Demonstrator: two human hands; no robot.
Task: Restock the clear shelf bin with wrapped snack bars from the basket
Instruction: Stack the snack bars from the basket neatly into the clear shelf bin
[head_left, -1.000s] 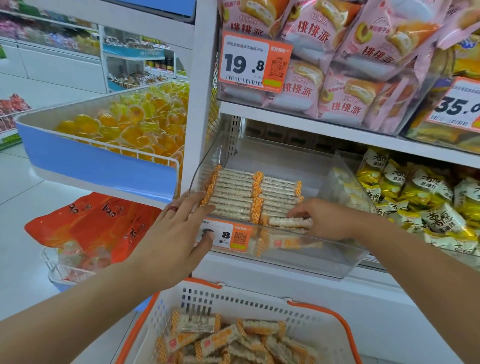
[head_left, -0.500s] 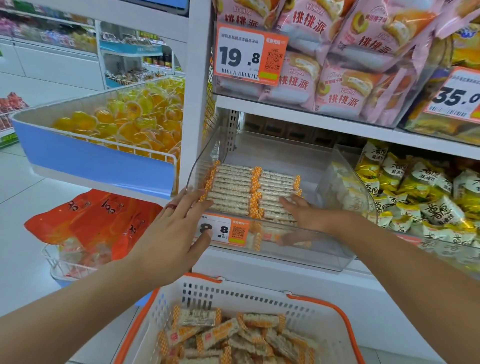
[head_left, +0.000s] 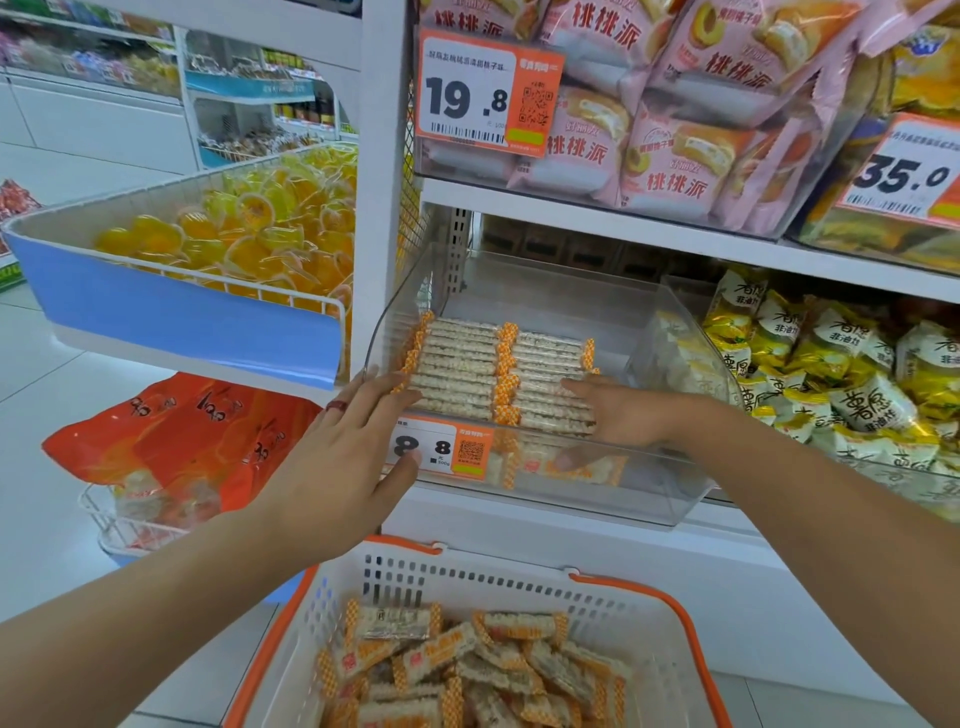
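Clear plastic forms the shelf bin (head_left: 670, 332), whose snack bars (head_left: 498, 374) lie in two flat side-by-side rows, probably to pack tightly and show through the front. The right hand (head_left: 618, 415) rests inside with spread fingers flat on the nearest bars, apparently levelling them. The left hand (head_left: 337, 462), fingers spread, presses the bin's front corner to steady it above the basket (head_left: 670, 603) of loose bars.

Location type: retail shop, snack aisle. Evidence: white shelving unit (head_left: 613, 218) stocked with packaged goods; orange price tag (head_left: 488, 93) reading 19.8 with barcode and QR code at 12 o'clock; second price tag (head_left: 906, 171) reading 35.0 at 2 o'clock; bulk tray of yellow jelly cups (head_left: 249, 234) at 10 o'clock; shopping basket (head_left: 395, 577) at 6 o'clock; further aisles (head_left: 156, 67) at 11 o'clock.
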